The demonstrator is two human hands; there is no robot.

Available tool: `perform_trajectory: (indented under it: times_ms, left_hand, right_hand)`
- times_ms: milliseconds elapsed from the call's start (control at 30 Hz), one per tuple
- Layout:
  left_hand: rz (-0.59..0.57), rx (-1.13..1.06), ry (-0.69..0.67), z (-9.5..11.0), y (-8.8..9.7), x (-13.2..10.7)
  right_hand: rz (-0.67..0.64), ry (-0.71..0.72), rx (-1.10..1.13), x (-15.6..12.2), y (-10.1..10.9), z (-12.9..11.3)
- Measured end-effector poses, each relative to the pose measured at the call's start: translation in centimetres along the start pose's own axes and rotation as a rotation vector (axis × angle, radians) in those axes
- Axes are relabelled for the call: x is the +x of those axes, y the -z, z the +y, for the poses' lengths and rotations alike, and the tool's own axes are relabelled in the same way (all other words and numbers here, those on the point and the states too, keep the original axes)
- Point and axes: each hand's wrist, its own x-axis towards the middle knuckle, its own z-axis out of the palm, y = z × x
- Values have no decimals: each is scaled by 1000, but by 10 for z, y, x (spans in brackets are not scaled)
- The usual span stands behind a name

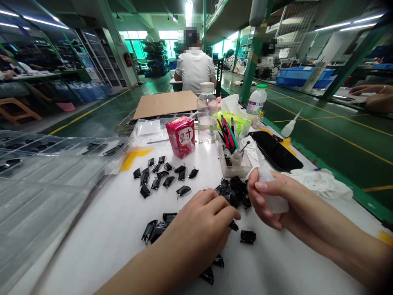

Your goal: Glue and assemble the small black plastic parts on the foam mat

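Note:
My right hand (273,196) is wrapped round a translucent white squeeze bottle (278,203), its narrow nozzle pointing up. Lower and toward the middle of the white table, my left hand (205,221) has its fingers curled down, with a small black plastic part (234,225) showing at the fingertips; the palm side is hidden. A heap of similar black parts (230,190) lies between the two hands. One single black part (248,237) rests apart, below my right hand. Several more black parts (183,191), some with thin wires, are spread beyond my left hand.
A clear compartment tray (70,172) fills the left side. Toward the back stand a red drink carton (181,137), a clear jar (207,119) and a small box (238,170) of pens and tools. A black phone (273,149) and white cloth (322,182) lie right. A person sits ahead.

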Motion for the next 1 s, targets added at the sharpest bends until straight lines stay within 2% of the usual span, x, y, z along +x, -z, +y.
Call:
perform_trajectory:
  times_ms: [100, 167, 267, 500, 633, 733, 833, 933, 1000]
  left_hand:
    - [86, 37, 10, 2, -5, -1]
    - [95, 39, 25, 3, -5, -1]
    - [32, 33, 43, 6, 0, -2]
    - [-220, 151, 176, 10, 24, -6]
    - [-252, 68, 221, 9, 25, -6]
    - [-139, -176, 356, 13, 28, -4]
    - [-29, -647, 563, 20, 32, -1]
    - [-11, -1211, 735, 25, 32, 2]
    - [-9, -1430, 773, 25, 30, 3]
  right_hand:
    - [-3, 3, 15, -1, 1, 0]
    - [-2, 4, 24, -2, 2, 0]
    - [-2, -3, 18, -2, 2, -1]
    - [51, -46, 12, -2, 1, -2]
    - [46, -39, 29, -6, 0, -1]
    - [-7, 3, 35, -9, 0, 2]
    - [-28, 54, 23, -9, 2, 5]
    - [-29, 147, -55, -9, 5, 7]
    - [-37, 198, -127, -10, 7, 8]
